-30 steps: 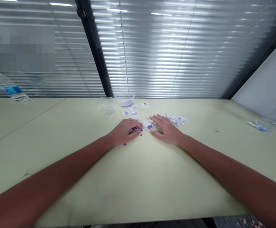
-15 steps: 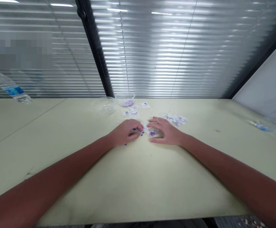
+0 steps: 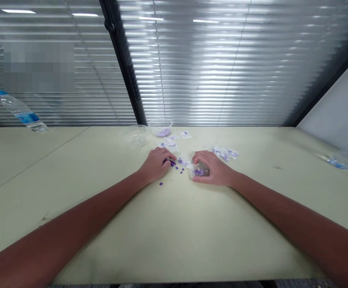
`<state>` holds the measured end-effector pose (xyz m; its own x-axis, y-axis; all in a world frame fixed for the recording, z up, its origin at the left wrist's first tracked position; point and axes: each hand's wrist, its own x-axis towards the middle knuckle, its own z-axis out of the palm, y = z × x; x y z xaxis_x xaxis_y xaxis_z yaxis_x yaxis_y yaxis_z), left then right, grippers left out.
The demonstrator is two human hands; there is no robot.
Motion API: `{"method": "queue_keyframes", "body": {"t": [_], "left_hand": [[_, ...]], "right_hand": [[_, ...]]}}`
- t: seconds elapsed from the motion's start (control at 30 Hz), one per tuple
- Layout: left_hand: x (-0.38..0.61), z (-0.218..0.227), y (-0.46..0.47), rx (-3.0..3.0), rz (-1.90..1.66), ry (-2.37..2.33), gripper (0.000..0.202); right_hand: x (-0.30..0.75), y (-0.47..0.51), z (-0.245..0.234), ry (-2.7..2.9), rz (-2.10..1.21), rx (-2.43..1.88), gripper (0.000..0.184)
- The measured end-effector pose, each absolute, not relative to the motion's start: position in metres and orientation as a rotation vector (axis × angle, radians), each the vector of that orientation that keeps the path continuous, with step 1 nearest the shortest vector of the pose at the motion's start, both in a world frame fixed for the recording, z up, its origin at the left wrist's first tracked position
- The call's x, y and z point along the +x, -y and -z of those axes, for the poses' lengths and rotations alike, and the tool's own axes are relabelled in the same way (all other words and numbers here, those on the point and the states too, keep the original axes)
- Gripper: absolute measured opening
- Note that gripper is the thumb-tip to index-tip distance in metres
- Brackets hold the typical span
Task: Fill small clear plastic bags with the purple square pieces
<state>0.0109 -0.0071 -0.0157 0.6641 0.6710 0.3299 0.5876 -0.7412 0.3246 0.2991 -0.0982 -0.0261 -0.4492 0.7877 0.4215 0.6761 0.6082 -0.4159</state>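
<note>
My left hand [image 3: 155, 165] rests palm down on the table, its fingers and thumb curled round small dark purple squares [image 3: 172, 163]. A few loose squares [image 3: 177, 168] lie beside its fingertips, and a single square [image 3: 161, 184] sits nearer me. With my right hand [image 3: 211, 168] I grip a small clear plastic container [image 3: 193, 173] between thumb and fingers. Purple pieces show through its wall. Between the hands lies a small clear packet [image 3: 183, 161] with purple bits in it. The curled left fingers partly hide what they hold.
Behind my hands stand a clear bowl of pale purple pieces [image 3: 163, 132] and another clear dish [image 3: 138, 138]. Small packets [image 3: 168, 145] lie near them; more packets [image 3: 225, 153] are beyond my right hand. Water bottles stand at left [image 3: 27, 114] and lie at right [image 3: 346, 157].
My right hand has closed round the clear container, which earlier sat between its spread fingers. The left hand has shifted slightly, uncovering more purple squares. The view has moved a little.
</note>
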Motion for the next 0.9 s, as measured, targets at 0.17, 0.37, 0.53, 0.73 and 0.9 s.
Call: {"method": "queue_keyframes", "body": {"t": [0.17,0.37,0.53,0.73,0.9], "left_hand": [[0.010,0.016,0.011,2.795,-0.729,-0.971,0.034],[-0.001,0.005,0.012,2.906,-0.712,-1.120,0.028],[0.000,0.001,0.011,2.897,-0.683,-1.075,0.026],[0.003,0.005,0.009,2.917,-0.698,-1.023,0.026],[0.006,0.006,0.015,2.430,-0.895,-1.133,0.037]], "right_hand": [[0.298,0.097,0.029,2.281,-0.226,-1.166,0.054],[0.299,0.095,0.030,2.255,-0.220,-1.215,0.040],[0.299,0.096,0.030,2.266,-0.181,-1.204,0.050],[0.299,0.096,0.031,2.282,-0.153,-1.151,0.049],[0.296,0.098,0.028,2.259,-0.015,-1.140,0.044]]}}
